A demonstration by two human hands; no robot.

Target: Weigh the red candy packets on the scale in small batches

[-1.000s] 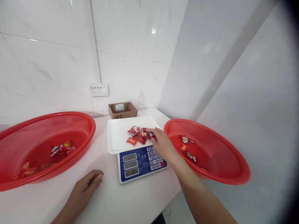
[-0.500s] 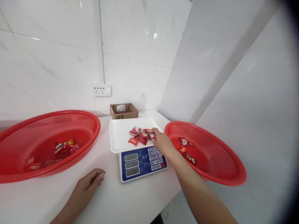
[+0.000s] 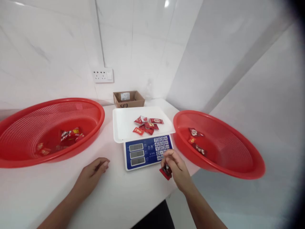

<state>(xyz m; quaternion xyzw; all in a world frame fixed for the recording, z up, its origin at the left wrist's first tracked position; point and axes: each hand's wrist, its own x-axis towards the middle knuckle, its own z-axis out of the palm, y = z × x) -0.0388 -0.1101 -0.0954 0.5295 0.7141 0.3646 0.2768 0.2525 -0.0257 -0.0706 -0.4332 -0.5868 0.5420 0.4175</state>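
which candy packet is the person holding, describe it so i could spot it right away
Find the blue-faced scale standing between the two red baskets on the white counter. Just in front of its keypad corner, the right hand pinches a small red candy packet between its fingers. Unlike the other red packets lying on the scale's white tray or in the baskets, this one is held clear of the tray.

1 head view, down onto white counter point(image 3: 114, 197)

Red packet point(image 3: 165, 172), blue-faced scale point(image 3: 146, 152)
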